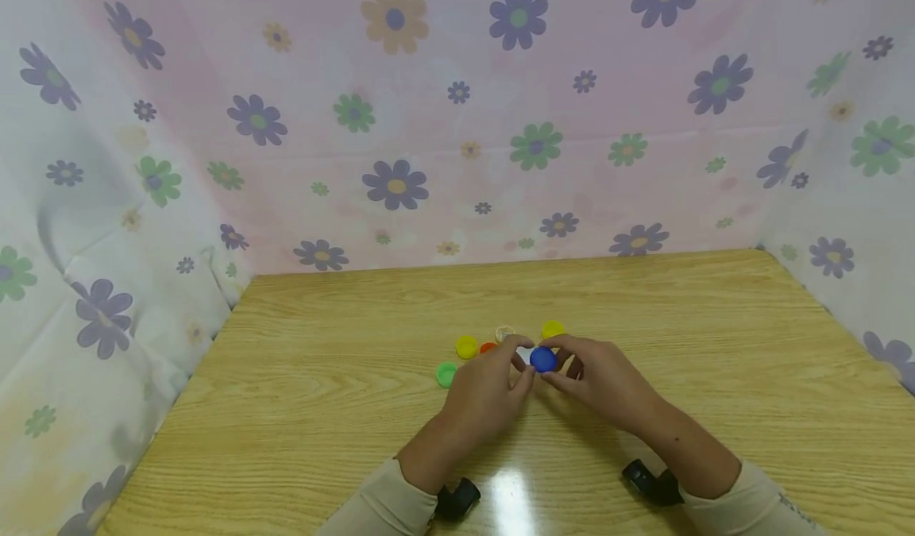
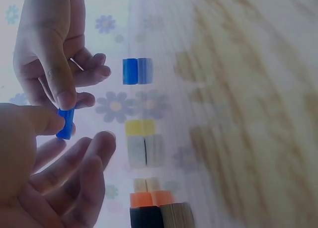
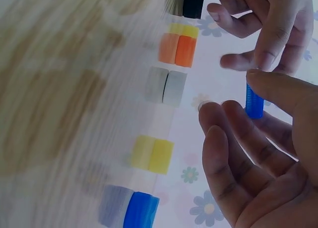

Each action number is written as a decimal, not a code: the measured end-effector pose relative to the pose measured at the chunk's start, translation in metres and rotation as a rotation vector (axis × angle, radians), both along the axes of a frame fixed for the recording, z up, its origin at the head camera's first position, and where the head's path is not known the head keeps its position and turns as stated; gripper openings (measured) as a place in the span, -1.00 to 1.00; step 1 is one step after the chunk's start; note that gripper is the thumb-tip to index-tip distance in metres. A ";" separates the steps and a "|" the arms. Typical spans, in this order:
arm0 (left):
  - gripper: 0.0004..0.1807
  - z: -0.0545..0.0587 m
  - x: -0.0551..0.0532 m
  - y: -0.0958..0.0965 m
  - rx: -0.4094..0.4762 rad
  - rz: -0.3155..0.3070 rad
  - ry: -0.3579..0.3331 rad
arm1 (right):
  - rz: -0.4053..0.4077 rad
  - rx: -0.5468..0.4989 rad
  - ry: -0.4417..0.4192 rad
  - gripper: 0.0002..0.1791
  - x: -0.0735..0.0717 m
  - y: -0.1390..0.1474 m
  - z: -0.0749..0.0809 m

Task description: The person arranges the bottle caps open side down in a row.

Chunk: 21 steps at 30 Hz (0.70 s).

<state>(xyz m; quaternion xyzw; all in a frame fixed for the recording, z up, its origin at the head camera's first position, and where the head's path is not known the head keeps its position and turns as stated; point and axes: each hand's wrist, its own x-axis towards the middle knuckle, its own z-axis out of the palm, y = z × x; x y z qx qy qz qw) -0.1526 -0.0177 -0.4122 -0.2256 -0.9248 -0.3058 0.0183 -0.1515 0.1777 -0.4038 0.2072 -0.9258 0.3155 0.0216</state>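
Note:
Between my two hands, just above the table in the head view, is a blue bottle cap [image 1: 542, 359] with a ridged side. My left hand [image 1: 489, 385] pinches its left edge. Its opposite edge is pinched by my right hand [image 1: 608, 377]. The left wrist view has the cap [image 2: 64, 123] edge-on between the thumbs, the left hand [image 2: 59, 183] below and the right hand [image 2: 47, 49] above. In the right wrist view the cap [image 3: 254, 101] is also edge-on, and fingertips behind it are partly hidden. The other fingers of both hands are loosely bent.
Beyond the hands lie a green cap [image 1: 446, 375], two yellow caps, one left [image 1: 467, 347] and one right [image 1: 553, 329], a red-orange cap [image 1: 489, 347], a pale cap [image 1: 504, 333] and a white piece [image 1: 525, 354]. Another blue cap [image 3: 141, 210] stands on the table. Flowered cloth [image 1: 443, 123] hangs behind.

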 end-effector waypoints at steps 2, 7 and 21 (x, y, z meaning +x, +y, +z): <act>-0.64 0.000 0.000 0.000 0.013 -0.008 0.020 | 0.005 -0.011 -0.003 -0.60 0.000 0.000 0.000; -0.61 0.000 0.000 -0.002 0.020 -0.036 0.079 | 0.033 -0.025 -0.010 -0.59 0.000 0.000 0.000; -0.65 0.002 0.003 -0.024 -0.027 -0.052 -0.004 | 0.117 -0.068 -0.089 -0.62 0.004 -0.012 -0.002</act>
